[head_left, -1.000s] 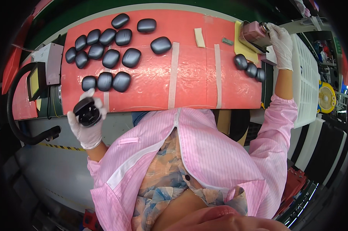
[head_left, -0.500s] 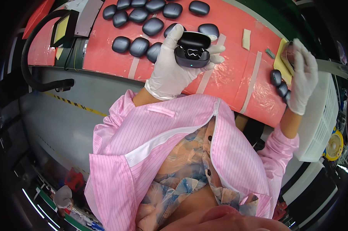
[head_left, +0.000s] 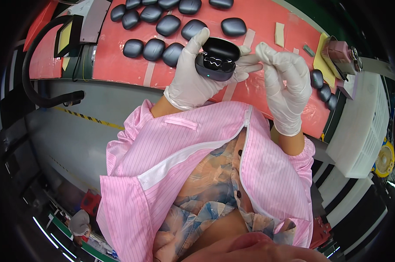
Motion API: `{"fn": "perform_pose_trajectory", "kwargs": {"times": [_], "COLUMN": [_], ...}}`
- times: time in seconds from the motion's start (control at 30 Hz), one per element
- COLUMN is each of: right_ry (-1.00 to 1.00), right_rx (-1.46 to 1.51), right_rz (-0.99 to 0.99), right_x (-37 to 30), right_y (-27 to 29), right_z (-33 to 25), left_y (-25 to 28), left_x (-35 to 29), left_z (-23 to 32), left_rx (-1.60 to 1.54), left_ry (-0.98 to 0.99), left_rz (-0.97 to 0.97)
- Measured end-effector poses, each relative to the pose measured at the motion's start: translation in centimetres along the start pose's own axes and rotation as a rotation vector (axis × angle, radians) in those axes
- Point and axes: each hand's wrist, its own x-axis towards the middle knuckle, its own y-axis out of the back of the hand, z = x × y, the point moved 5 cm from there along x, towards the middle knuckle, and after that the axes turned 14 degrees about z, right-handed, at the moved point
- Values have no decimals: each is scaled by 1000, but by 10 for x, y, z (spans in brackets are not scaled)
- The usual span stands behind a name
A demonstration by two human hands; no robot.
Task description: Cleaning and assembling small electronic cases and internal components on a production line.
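On the palm of my gloved left hand (head_left: 183, 87) lies a dark earbud charging case (head_left: 214, 75), its lid raised and a small green light lit on the front. Shiny hollows or earbuds show inside; which, I cannot make out. My gloved right hand (head_left: 287, 89) is up just right of the case, apart from it, thumb and fingertips drawn together. Anything between those fingertips is too small to tell. Several closed cases of the same kind (head_left: 154, 49) are spread beyond my left hand. A short row of others (head_left: 324, 92) sits right of my right hand.
Pink mat (head_left: 112, 48) covers the bench. At right are a yellow pad (head_left: 318, 65), a pinkish bottle (head_left: 338, 51), a small green piece (head_left: 309, 50) and a white crate (head_left: 359, 126). A cream strip (head_left: 279, 35) lies farther back. A black flexible arm (head_left: 28, 65) curves at left.
My right hand has come left from the bottle toward the opened case, its fingers now closed together. The bottle stands uncovered. My left hand still holds the case, slightly tilted.
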Motion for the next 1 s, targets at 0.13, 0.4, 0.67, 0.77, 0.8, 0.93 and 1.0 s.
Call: {"fn": "perform_pose_trajectory", "kwargs": {"times": [0.13, 0.4, 0.67, 0.77, 0.8, 0.93, 1.0], "right_ry": [167, 66, 18, 9, 5, 7, -165], "right_rx": [-77, -13, -182, 85, 79, -12, 223], "right_rz": [-170, -144, -132, -75, -74, -275, -390], "right_x": [-12, -9, -10, -8, -10, -17, -19], "right_y": [-16, -8, -5, -18, -24, -36, -36], "right_z": [-25, -26, -6, -26, -32, -42, -40], "left_y": [-5, -9, -5, 0, 0, 12, 11], "left_x": [-1, -9, -14, -8, -6, 9, 7], "left_z": [0, 11, 21, 13, 10, 0, -1], "left_rx": [143, 702, 747, 697, 642, 479, 517], "left_ry": [-148, -912, -957, -982, -984, -786, -762], "left_rz": [214, -126, -25, -35, -63, 4, -157]}}
